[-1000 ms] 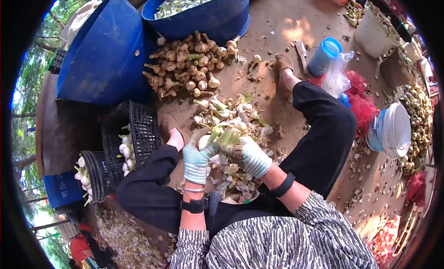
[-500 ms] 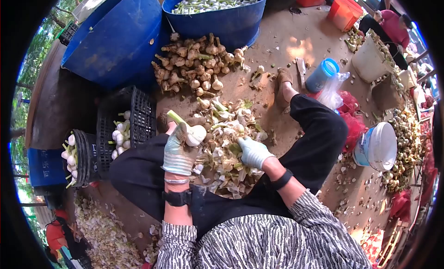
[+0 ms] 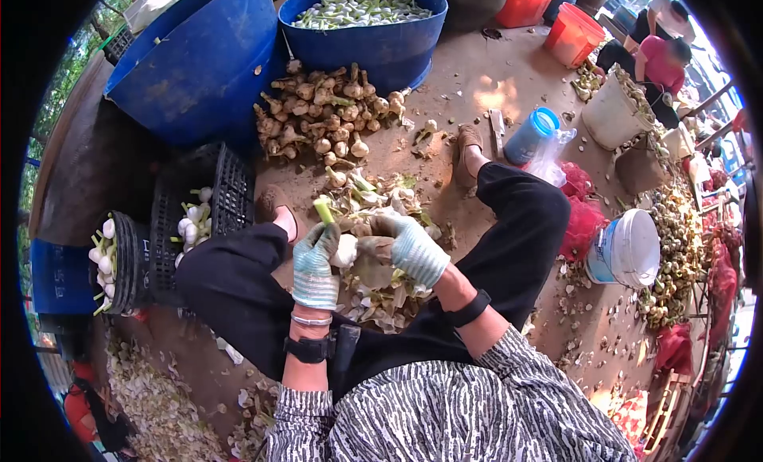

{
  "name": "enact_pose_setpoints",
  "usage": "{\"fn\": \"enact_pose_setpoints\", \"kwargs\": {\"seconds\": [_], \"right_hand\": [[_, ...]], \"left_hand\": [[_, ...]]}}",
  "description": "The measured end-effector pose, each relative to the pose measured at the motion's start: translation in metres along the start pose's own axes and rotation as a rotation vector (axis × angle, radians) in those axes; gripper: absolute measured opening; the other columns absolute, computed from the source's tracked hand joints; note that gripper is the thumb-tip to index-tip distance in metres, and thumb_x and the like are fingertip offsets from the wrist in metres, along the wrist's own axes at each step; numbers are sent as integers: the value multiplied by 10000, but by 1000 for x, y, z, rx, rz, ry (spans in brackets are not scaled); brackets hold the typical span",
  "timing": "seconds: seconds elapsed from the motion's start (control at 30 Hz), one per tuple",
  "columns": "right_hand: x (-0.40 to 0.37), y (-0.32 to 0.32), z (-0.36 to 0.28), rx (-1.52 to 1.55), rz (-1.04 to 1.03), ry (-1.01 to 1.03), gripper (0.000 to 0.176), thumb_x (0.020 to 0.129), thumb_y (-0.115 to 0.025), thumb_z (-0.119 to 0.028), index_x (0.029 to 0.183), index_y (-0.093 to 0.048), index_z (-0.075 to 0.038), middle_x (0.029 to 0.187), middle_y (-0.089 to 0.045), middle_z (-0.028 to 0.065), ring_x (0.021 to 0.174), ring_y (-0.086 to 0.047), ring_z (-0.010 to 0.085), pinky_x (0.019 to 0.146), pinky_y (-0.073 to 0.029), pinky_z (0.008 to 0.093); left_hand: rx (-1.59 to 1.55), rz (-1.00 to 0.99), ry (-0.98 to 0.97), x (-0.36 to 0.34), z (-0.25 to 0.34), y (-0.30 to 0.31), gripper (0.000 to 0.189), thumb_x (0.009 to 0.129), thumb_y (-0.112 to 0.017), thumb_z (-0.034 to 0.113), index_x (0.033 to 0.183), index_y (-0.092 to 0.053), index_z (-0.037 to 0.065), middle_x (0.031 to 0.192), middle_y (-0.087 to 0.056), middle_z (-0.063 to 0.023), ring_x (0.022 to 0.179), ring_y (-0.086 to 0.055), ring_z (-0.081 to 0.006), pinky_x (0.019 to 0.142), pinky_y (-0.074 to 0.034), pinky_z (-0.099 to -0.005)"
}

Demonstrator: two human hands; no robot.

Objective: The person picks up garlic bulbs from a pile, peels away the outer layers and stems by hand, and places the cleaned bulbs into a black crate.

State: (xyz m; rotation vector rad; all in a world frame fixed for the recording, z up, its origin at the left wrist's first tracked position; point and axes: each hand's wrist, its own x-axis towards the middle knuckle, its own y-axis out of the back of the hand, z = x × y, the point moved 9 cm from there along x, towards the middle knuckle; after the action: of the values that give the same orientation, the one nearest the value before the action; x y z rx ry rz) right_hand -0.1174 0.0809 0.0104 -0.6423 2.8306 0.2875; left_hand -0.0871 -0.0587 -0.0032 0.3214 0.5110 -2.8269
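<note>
My left hand, in a striped knit glove with a soiled palm, is closed around a white garlic bulb. Its cut green stem sticks up above the fingers. Against the bulb's right side is my right hand, gloved alike, fingers bent and pinched together. A brownish flap of garlic skin hangs under its thumb; the fingertips are partly hidden. Below both hands, between my legs, lies a heap of loose garlic peelings.
Unpeeled garlic is piled before a blue tub of trimmed bulbs. Black crates and a black bucket with white bulbs stand left. At right are a blue container, a white bucket and people farther back.
My right hand has come up and left from the peelings to the bulb and now pinches skin beside it. The left hand still holds the bulb, its stem now more upright.
</note>
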Motion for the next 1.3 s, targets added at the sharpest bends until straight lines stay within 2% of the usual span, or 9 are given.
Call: {"fn": "enact_pose_setpoints", "kwargs": {"seconds": [0.1,0.4,0.47,0.63,0.7,0.83,0.93,1.17,1.3], "right_hand": [[-6,-6,2,4,-62,220,214,725,-624,-65,916,-581,21,759,-574,109,687,-512,134,632,-443,294],[-15,-12,20,50,162,190,179,734,-594,-45,895,-586,31,707,-599,141,671,-552,167,646,-454,303],[-24,-12,11,35,118,-36,172,744,-572,-42,900,-591,28,705,-608,106,656,-540,143,623,-451,285],[-10,-11,34,157,106,-7,188,743,-591,-67,903,-590,31,687,-590,52,635,-504,100,565,-433,262],[-8,-7,50,150,125,-66,208,733,-607,-89,902,-589,31,688,-589,52,629,-499,96,562,-430,262],[-11,2,54,133,145,-78,218,732,-627,-120,885,-586,30,685,-582,40,628,-488,87,561,-425,257],[-18,-3,62,329,89,-158,206,738,-626,-121,871,-585,31,686,-578,25,634,-479,78,565,-423,251],[-27,1,55,64,73,-73,127,769,-593,-62,868,-590,18,689,-593,42,604,-533,106,542,-437,249],[-25,7,83,-432,73,-69,275,707,-615,-118,959,-593,-8,815,-618,184,729,-614,287,665,-469,336]], "left_hand": [[-23,2,-6,0,0,4,154,822,-615,142,857,-586,-5,702,-565,-3,599,-532,-76,537,-438,-196],[301,29,-232,-19,27,-28,116,755,-641,11,843,-583,-38,701,-594,-20,595,-526,-52,516,-420,-166],[224,-9,-102,-17,22,-26,113,769,-658,65,800,-579,-10,672,-556,-3,561,-497,-46,489,-408,-183],[-265,-15,24,-6,0,-5,160,811,-630,171,805,-577,20,632,-545,-11,552,-542,-110,523,-470,-230],[-414,-61,113,-2,-16,1,298,787,-636,301,840,-554,20,669,-590,-112,574,-596,-242,608,-529,-359],[-594,-227,155,-16,7,-22,333,795,-618,327,870,-551,9,756,-610,-135,718,-614,-260,709,-523,-390],[-594,-43,161,0,-4,2,340,791,-623,332,884,-554,12,809,-605,-121,754,-605,-250,700,-522,-393],[-756,-161,136,-3,4,-11,323,784,-641,323,875,-557,25,692,-559,-69,643,-573,-221,614,-499,-362],[-741,-135,91,-8,34,-18,382,823,-576,363,987,-566,18,658,-554,-80,652,-573,-226,662,-498,-406]]}}
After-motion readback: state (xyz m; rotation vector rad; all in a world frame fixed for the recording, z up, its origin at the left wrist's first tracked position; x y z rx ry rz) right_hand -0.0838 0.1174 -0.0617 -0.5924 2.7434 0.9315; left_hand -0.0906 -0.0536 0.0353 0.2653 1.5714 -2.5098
